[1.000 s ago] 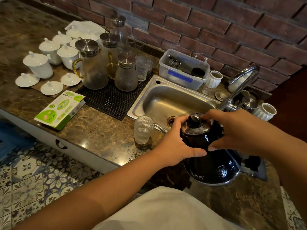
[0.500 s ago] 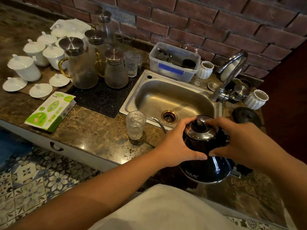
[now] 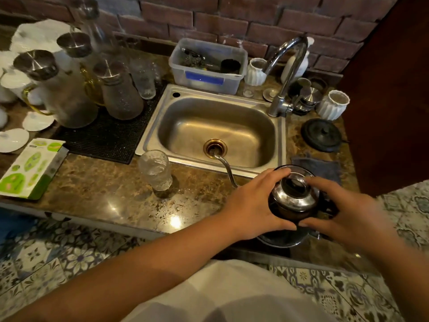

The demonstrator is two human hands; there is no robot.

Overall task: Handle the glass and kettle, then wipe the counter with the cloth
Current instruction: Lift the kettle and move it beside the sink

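Note:
A black kettle [image 3: 293, 201] with a shiny steel lid stands at the counter's front edge, right of the sink; its thin spout curves left toward the sink rim. My left hand [image 3: 251, 205] wraps its left side and my right hand [image 3: 346, 210] wraps its right side, fingertips by the lid. A clear textured glass [image 3: 155, 169] stands upright on the counter to the left, apart from both hands. A dark grey cloth [image 3: 322, 167] lies flat behind the kettle, partly hidden by it.
A steel sink [image 3: 267, 159] with a tap [image 3: 285, 75] sits behind. Glass jugs [image 3: 120, 96] stand on a black mat at left, with white cups and a green box [image 3: 30, 168]. A plastic tub [image 3: 206, 77], white ribbed cups and a black round lid [image 3: 321, 134] lie at the back right.
The view has swung right and down. Both hands stay on the kettle, which now sits lower, near the counter's front edge; the cloth behind it has come into sight.

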